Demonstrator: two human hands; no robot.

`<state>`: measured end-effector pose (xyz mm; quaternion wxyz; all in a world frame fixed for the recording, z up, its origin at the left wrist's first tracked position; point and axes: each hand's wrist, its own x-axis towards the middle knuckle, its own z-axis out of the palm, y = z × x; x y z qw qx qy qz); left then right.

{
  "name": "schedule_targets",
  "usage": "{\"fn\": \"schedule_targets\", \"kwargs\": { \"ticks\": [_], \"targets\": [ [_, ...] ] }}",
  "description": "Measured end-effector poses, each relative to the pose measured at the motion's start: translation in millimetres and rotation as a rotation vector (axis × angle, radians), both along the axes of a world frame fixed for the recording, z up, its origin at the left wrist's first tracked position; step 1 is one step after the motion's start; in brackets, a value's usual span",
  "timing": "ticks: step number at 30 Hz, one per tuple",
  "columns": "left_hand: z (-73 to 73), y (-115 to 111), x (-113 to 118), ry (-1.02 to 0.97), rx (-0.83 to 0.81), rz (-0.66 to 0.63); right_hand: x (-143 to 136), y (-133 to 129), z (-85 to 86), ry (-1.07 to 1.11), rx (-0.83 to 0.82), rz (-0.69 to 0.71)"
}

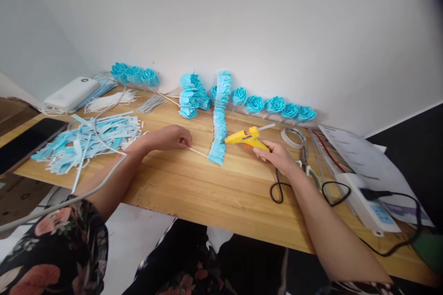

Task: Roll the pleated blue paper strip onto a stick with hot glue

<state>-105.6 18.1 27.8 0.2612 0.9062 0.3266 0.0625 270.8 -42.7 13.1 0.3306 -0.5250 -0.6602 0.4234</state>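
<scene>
My left hand (175,137) is closed around the end of a thin wooden stick (198,151). The stick's other end meets the near end of a long pleated strip (220,120) of light blue material, which lies across the table toward the wall. My right hand (275,154) grips a yellow hot glue gun (247,137) by its handle. Its nozzle points left and is at the strip's right edge, though I cannot tell whether they touch. A clear glue stick (266,126) pokes out of the gun's back.
Blue fabric-like flowers (276,104) line the wall, with a bunch (192,96) behind the strip. Blue and white scraps (90,140), a phone (31,143) and a white power bank (72,93) lie left. Scissors (313,177), a tape roll (292,138) and a power strip (368,203) lie right.
</scene>
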Motion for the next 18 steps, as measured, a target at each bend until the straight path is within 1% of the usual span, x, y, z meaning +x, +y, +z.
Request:
{"fn": "schedule_targets", "kwargs": {
  "ticks": [7, 13, 18],
  "targets": [
    [-0.2, -0.2, -0.4, -0.008, 0.005, -0.010, 3.5, 0.6, 1.4, 0.116, 0.040, -0.031],
    [-0.6, -0.1, -0.9, -0.007, -0.003, -0.004, -2.2, -1.4, 3.9, -0.021, 0.000, -0.008],
    [0.1, -0.4, -0.4, -0.005, 0.000, 0.004, 5.9, 1.7, -0.9, 0.146, 0.034, -0.069]
  ]
}}
